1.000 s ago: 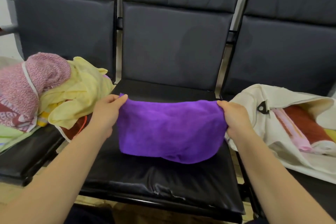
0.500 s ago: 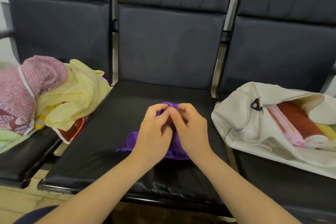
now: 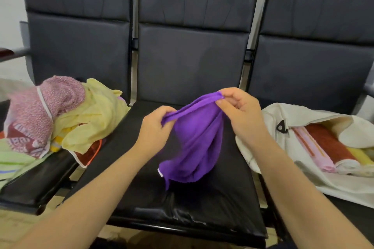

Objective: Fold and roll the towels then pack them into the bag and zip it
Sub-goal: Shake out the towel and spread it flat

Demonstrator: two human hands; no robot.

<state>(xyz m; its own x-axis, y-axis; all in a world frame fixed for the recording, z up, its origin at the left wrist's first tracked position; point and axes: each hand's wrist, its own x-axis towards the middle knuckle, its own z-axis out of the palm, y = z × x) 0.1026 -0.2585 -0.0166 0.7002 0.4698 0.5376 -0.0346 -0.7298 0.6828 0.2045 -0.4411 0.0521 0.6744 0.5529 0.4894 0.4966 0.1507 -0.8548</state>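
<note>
A purple towel (image 3: 194,143) hangs over the middle black seat (image 3: 141,198), folded in half with its lower end bunched on the cushion. My left hand (image 3: 153,129) pinches its upper edge at the left. My right hand (image 3: 238,111) pinches the same edge higher up at the right. An open cream bag (image 3: 269,127) lies on the right seat, with rolled pink, red and yellow towels (image 3: 323,147) inside it.
A loose heap of towels lies on the left seat: a pink patterned one (image 3: 40,111), a pale yellow one (image 3: 91,115), and a light green one (image 3: 14,163) underneath. Three dark seat backs stand behind. The middle cushion's front edge is cracked.
One second ago my hands held the towel spread wide. They came together at the middle, folding it in half. Now they have lifted it and drawn apart a little along the top edge.
</note>
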